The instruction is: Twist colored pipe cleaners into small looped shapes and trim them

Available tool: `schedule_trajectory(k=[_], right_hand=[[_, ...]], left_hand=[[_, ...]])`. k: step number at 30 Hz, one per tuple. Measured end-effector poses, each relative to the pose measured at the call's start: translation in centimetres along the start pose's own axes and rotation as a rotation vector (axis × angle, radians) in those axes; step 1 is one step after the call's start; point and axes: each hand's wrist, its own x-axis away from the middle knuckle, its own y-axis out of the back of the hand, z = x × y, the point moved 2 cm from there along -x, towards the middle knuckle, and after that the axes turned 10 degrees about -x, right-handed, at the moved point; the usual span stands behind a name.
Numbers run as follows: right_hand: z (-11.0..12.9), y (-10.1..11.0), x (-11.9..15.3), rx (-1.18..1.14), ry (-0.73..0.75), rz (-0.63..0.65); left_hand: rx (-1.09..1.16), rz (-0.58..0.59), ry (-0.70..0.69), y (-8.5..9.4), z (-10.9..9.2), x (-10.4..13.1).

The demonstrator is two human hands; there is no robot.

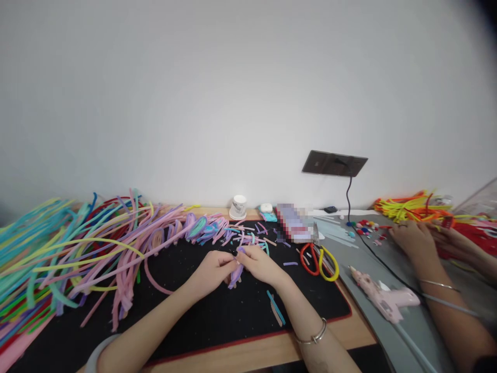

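Over the black mat (217, 321), my left hand (215, 267) and my right hand (257, 263) meet, fingers closed. Both pinch a small bundle of purple pipe cleaners (235, 277), whose lower end sticks out beneath the fingers. Part of the bundle is hidden by my fingertips. Behind my hands lie bent and looped pastel pipe cleaners (205, 228) and short cut pieces (264, 228). Red and yellow handled scissors (328, 264) rest to the right of my right hand. Two short pipe cleaner pieces (276, 307) lie nearer me.
A big heap of long colourful pipe cleaners (77, 259) covers the left. At the back stand a white cup (238, 206) and a blurred phone-like item (295, 223). On the right are a pink glue gun (382, 295), a black cable (368, 248), pompoms (365, 226) and another person's hands (415, 241).
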Motion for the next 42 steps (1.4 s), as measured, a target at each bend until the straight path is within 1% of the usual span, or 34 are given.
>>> schedule_trajectory(k=[3,5,8,10,12,15,18,23,26,31,33,36,38,42], right_hand=[[0.1,-0.1,0.2,-0.002,-0.018,0.051],[0.2,-0.1,0.4,-0.093,-0.014,0.071],[0.2,-0.2,0.7,-0.291,-0.016,0.110],[-0.1,-0.2,0.7,-0.375,-0.041,0.096],[-0.4,-0.2,0.6,-0.394,-0.072,0.048],[-0.6,-0.1,0.5,-0.356,-0.077,0.010],[-0.4,-0.1,0.4,-0.307,-0.036,0.006],[0.3,0.0,0.5,-0.207,0.067,0.000],[0.5,0.2,0.5,-0.076,0.107,-0.042],[0.9,0.4,0.5,0.227,0.199,-0.125],[1.1,0.4,0.5,0.295,0.226,-0.148],[1.1,0.5,0.4,0.315,0.223,-0.174],[1.1,0.6,0.3,0.275,0.199,-0.175],[1.0,0.7,0.3,0.130,0.145,-0.100]], left_hand=[[-0.042,0.052,-0.054,0.1,-0.1,0.1],[-0.012,0.097,-0.082,0.0,-0.4,0.3],[0.033,0.142,-0.133,0.0,-1.1,0.7],[0.072,0.147,-0.135,-0.1,-1.3,0.9],[0.107,0.149,-0.114,-0.2,-1.2,1.0],[0.135,0.199,-0.077,-0.5,-1.0,1.0],[0.164,0.265,-0.014,-1.1,-0.7,1.0],[0.211,0.271,0.048,-1.4,-0.5,1.1],[0.272,0.270,0.088,-1.2,-0.4,1.0],[0.360,0.285,0.116,-0.9,-0.4,0.7],[0.391,0.283,0.128,-0.9,-0.4,0.6],[0.377,0.246,0.132,-0.9,-0.3,0.6],[0.351,0.239,0.128,-0.9,-0.2,0.7],[0.330,0.333,0.111,-1.2,-0.1,1.0]])
